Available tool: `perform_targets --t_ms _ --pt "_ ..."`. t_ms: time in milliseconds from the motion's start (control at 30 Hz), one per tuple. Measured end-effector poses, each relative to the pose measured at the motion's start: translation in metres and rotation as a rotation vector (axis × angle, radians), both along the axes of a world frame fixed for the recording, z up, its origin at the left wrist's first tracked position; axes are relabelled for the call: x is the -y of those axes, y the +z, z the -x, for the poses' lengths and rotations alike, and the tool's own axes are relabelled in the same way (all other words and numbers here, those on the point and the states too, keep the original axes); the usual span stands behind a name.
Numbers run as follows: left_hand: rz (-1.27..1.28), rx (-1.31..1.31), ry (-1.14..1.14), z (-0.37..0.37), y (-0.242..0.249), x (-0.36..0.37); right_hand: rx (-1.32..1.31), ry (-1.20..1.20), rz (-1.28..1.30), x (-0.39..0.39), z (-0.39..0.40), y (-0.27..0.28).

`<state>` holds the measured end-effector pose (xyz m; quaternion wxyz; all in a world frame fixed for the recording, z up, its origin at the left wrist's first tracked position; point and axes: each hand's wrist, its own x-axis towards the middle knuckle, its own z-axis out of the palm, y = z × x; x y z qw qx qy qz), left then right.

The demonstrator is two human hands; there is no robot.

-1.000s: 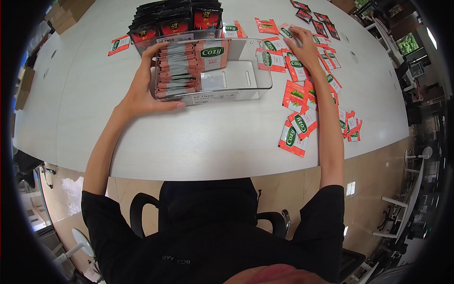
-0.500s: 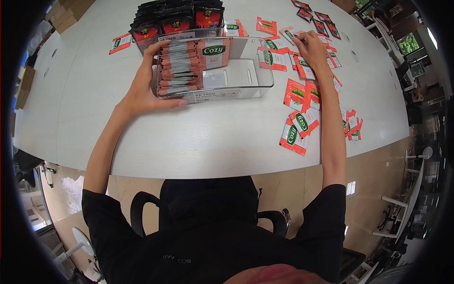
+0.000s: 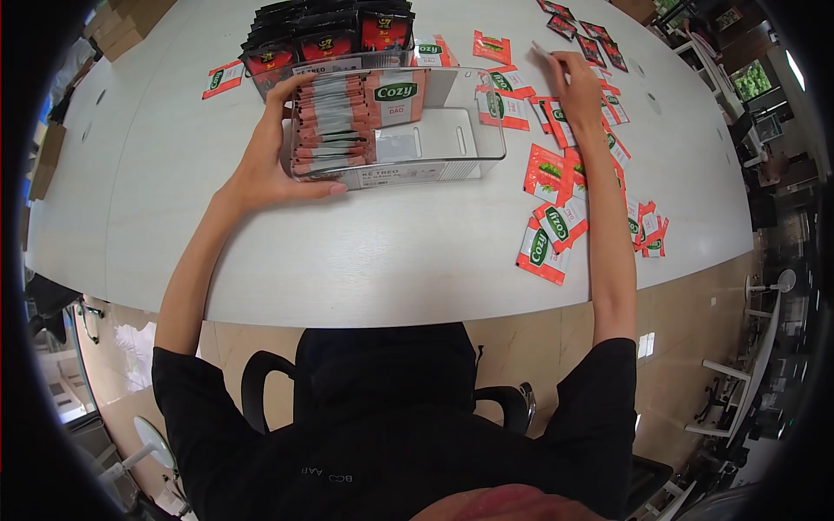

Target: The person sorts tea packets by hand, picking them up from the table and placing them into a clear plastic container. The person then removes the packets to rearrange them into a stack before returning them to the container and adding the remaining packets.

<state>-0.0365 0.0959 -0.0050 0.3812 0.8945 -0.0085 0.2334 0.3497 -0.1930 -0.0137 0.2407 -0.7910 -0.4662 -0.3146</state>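
Clear bin: sits on the worktop in front of the person; I take this clear bin as my landmark.
Left hand: the left hand grasps the bin's left end, thumb along the near wall and fingers over the far corner, probably to steady a light box that could slide.
Right hand: beyond the bin's right end, the right hand seems to pinch a pale sachet between thumb and fingers, seen nearly edge-on; a thin, flat packet is likely easiest to grip this way.
Row of sachets: inside the bin at its left, the row of sachets stands packed on edge, perhaps to save room; the slotted floor shows to their right.
Front-facing sachet: also inside, the Cozy sachet shows its label, apparently leaning against the far wall.
Loose sachets: to the bin's right, orange-and-white loose sachets lie spread and overlapping, within the right hand's reach.
Black packets: just behind the bin, black packets stand crowded in another container, likely grouped by kind.
Small black sachets: well beyond the bin's far right, small black sachets lie apart from the orange ones.
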Motion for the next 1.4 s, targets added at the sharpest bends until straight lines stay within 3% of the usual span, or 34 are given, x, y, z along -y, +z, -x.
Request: perform_targets --t_ms 133,167,233,300,367,400,567,633,700,767,900,967,1400 --pt "-0.009 0.014 0.001 -0.001 0.001 0.001 -0.203 -0.087 -0.398 0.007 0.003 0.013" --pt "-0.033 0.014 -0.005 -0.001 0.003 0.001 -0.202 -0.087 -0.398 0.006 0.003 0.016" --pt "-0.057 0.014 -0.019 0.0 0.004 0.002 -0.178 -0.078 -0.643 0.007 0.002 0.02" --pt "-0.04 0.011 -0.02 -0.002 0.003 0.002 -0.123 -0.067 -0.638 0.013 0.007 0.027" --pt "-0.032 0.02 -0.025 -0.003 0.003 0.003 -0.15 -0.194 -0.305 0.019 0.025 0.035" --pt "-0.027 0.014 -0.025 -0.002 0.002 0.003 -0.141 -0.189 -0.302 0.019 0.031 0.039" --pt "0.054 -0.037 -0.018 0.0 0.003 0.005 -0.45 -0.005 -0.493 0.008 0.074 0.053" --pt "0.061 -0.042 -0.023 -0.001 0.003 0.006 -0.701 0.384 -0.67 0.0 0.089 0.054" --pt "-0.055 0.033 -0.01 -0.001 0.003 0.006 -0.851 0.463 -0.669 -0.01 0.12 0.053" --pt "-0.082 0.038 0.0 -0.002 0.002 0.005 -1.182 0.639 -0.719 -0.019 0.147 0.05" --pt "-0.092 0.018 0.005 0.0 0.005 0.007 -1.207 0.629 -0.448 -0.025 0.161 0.042" --pt "-0.086 0.02 0.004 0.0 0.004 0.006 -1.006 0.713 -0.349 -0.025 0.16 0.041" --pt "-0.032 0.008 -0.027 0.0 0.005 0.007 -0.548 0.745 -0.153 -0.021 0.166 0.048"
